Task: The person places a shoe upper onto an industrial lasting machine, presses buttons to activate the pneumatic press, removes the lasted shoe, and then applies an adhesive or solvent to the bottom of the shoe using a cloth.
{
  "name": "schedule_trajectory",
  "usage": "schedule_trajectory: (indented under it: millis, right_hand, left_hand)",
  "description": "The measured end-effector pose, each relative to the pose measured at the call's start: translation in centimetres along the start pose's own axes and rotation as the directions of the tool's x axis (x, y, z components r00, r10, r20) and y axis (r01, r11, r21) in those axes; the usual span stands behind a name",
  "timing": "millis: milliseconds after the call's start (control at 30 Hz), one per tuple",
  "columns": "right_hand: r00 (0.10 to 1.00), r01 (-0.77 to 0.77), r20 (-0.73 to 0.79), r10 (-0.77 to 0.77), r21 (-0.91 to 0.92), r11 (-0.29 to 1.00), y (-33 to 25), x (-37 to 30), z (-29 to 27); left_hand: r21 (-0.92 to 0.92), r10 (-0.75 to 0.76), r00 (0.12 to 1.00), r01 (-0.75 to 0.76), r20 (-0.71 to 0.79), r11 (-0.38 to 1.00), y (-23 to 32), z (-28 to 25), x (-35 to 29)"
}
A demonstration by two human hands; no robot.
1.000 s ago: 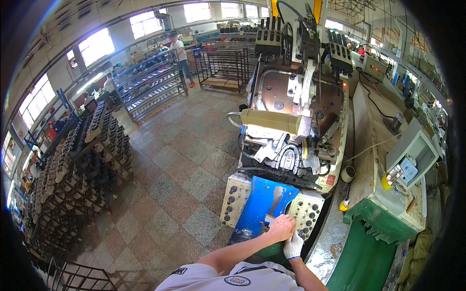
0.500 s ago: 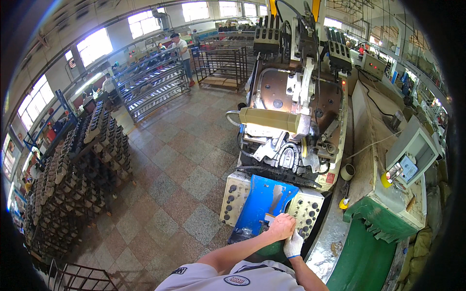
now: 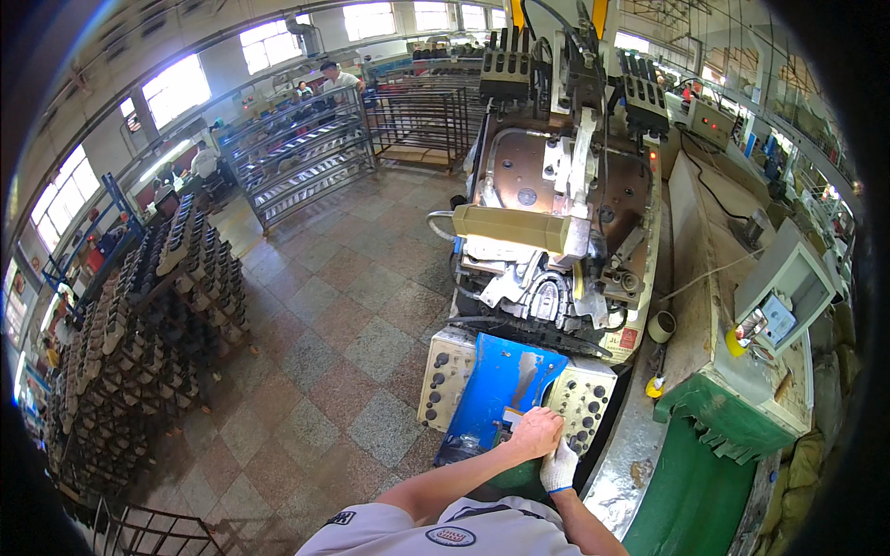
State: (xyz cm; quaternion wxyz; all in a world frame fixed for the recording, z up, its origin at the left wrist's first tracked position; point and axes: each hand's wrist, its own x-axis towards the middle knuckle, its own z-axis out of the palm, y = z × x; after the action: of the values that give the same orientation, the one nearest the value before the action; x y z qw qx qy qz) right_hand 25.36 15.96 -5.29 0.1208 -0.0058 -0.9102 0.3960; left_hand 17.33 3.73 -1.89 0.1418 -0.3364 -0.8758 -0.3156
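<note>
Glove (image 3: 558, 474), white with a blue band at the wrist, covers the right hand (image 3: 560, 463), just below the bare left hand (image 3: 538, 433). The two hands meet near the lower right edge of a blue panel (image 3: 501, 380), beside the control box (image 3: 582, 398) with black knobs on the right. The left hand touches the finger end of the glove; whether it pinches the cloth or only rests there I cannot tell, since its back hides the fingertips. The right fingers are tucked out of sight under the left hand, so I cannot say whether they are curled or straight, or whether anything lies between the palms.

The glove looks like a soft, light knit that should stretch and bunch easily, with nothing fragile about it. In my judgement the wrist band is the surest place to take hold, as the edge seems firmer than the loose fingertips; the cloth should grip well rather than slip.

The panel, by contrast, looks stiff, a bent sheet with worn paint, probably smooth and best held by its edges. Another control box (image 3: 436, 389) stands at its left side, a large machine (image 3: 527, 167) rises beyond it, and a metal ledge (image 3: 616, 482) and a green surface (image 3: 695, 491) lie to the right.
</note>
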Motion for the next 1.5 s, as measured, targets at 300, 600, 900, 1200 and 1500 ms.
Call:
schedule_trajectory:
  millis: [300, 600, 900, 1200, 1500]
  right_hand:
    - [1.0, 0.0, -0.019, 0.001, 0.028, 1.0, 0.1, 0.0, 0.0]
    - [0.999, -0.038, 0.011, 0.038, -0.012, 0.999, 0.4, 0.0, 0.1]
    - [0.999, 0.0, -0.041, 0.002, 0.047, 0.999, 0.1, -0.1, 0.4]
    - [0.995, -0.002, -0.097, 0.004, 0.021, 1.0, 1.3, -0.1, 0.8]
    - [0.999, -0.04, -0.031, 0.041, 0.019, 0.999, -0.3, 0.0, -0.3]
  left_hand:
    - [0.005, 0.011, 1.0, -0.011, 0.005, 1.0, -0.1, 0.1, 0.0]
    - [0.067, 0.007, 1.0, -0.008, 0.018, 0.998, 0.1, 0.0, 0.1]
    - [0.02, 0.021, 1.0, -0.02, -0.021, 1.0, -0.2, 0.2, -0.1]
    - [0.033, 0.008, 1.0, -0.009, 0.028, 0.999, -0.1, 0.2, 0.5]
    - [-0.007, 0.055, 0.994, -0.056, -0.092, 0.998, -0.1, 0.0, 0.7]
